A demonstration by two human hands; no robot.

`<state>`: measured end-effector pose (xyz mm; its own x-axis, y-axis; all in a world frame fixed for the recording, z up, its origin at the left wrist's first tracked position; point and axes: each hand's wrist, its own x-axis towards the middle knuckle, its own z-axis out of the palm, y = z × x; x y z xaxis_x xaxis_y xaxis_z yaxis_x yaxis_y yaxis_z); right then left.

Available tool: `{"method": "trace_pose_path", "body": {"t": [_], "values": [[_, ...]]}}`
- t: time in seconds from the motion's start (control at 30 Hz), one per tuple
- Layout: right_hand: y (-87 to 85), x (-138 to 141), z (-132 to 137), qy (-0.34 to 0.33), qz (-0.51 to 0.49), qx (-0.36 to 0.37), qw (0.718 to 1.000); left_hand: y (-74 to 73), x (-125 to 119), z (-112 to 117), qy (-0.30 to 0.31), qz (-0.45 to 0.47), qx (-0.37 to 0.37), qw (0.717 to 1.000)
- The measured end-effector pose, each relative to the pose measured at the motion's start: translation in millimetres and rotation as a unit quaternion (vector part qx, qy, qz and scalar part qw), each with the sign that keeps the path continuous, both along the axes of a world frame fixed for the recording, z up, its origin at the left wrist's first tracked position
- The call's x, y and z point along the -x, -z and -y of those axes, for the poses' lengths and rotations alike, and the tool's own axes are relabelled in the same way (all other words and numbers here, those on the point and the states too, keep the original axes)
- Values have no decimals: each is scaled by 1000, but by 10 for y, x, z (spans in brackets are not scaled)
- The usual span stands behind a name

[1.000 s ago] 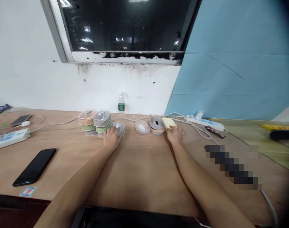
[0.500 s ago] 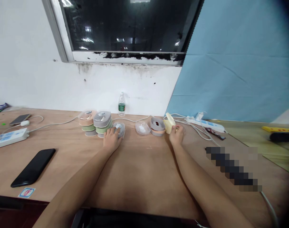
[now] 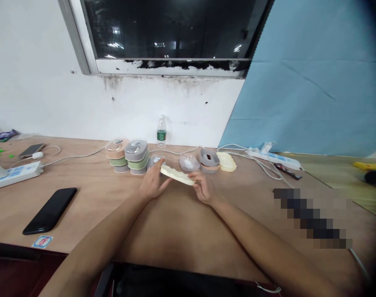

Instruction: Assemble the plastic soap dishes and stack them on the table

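Note:
A thin pale yellow plastic tray (image 3: 177, 175) is held tilted above the middle of the table. My left hand (image 3: 153, 180) grips its left end, and my right hand (image 3: 203, 187) pinches its right end with the fingers. Behind my left hand stands a low grey box with a clear lid (image 3: 157, 160), partly hidden. Beyond the tray lies a clear plastic lid (image 3: 189, 163). Next to that are stacked grey and peach box bases (image 3: 209, 160). More pale yellow trays (image 3: 226, 161) sit to their right.
Two stacks of lidded boxes, one peach-topped (image 3: 116, 154) and one grey-topped (image 3: 136, 156), stand left of centre. A water bottle (image 3: 161, 133) is by the wall. A black phone (image 3: 50, 210) lies at left. Power strips (image 3: 274, 158) and white cables run along the back.
My right hand has brought one yellow tray from the right to the middle. My left hand has left the grey lidded box and now holds the tray's other end. The view has shifted slightly.

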<state>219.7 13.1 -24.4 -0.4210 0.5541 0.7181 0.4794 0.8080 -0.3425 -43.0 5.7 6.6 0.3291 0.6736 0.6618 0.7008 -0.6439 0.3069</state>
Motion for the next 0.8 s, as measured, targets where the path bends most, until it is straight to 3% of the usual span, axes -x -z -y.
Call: {"method": "trace_pose_path", "body": {"t": [0.07, 0.27, 0.47, 0.63, 0.8], "values": [[-3, 42, 50, 5, 13, 31, 999, -9, 1, 31, 15, 33, 26, 999], [-72, -121, -81, 183, -94, 104, 973, 13, -66, 58, -23, 67, 156, 985], [-106, -383, -315, 310, -174, 137, 925, 7, -144, 80, -1, -12, 215, 977], [-30, -468, -436, 342, -169, 184, 906, 63, -94, 5, -6, -101, 239, 966], [52, -483, -489, 322, -157, 203, 911, 87, -71, -15, 58, -98, 204, 972]]}}
